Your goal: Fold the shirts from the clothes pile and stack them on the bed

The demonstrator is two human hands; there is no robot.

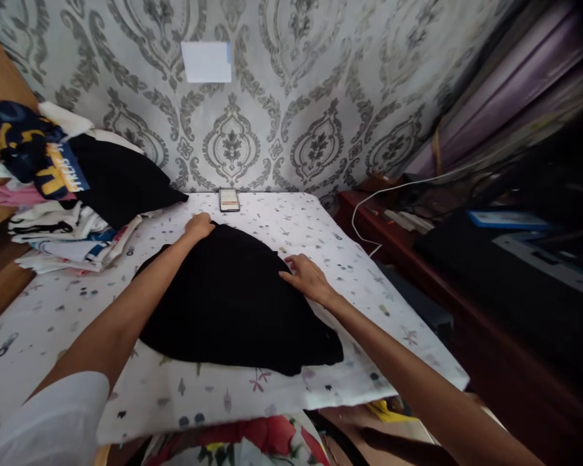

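A black garment (233, 304) lies spread on the patterned white cloth (369, 304) in front of me; folds hide its exact kind. At its far edge my left hand (200, 226) is closed on the fabric, the fingertips partly hidden from view. My right hand (308, 277) hovers at or just touches the garment's right edge, with thumb and fingers apart and no fabric visibly gripped.
A stack of folded clothes (72, 236) stands at the left, topped by a black piece (116, 175) and a navy-and-yellow printed item (29, 152). A small labelled case (229, 200) sits near the wall. On the right, a dark red desk (393, 236) carries a white cable (369, 204).
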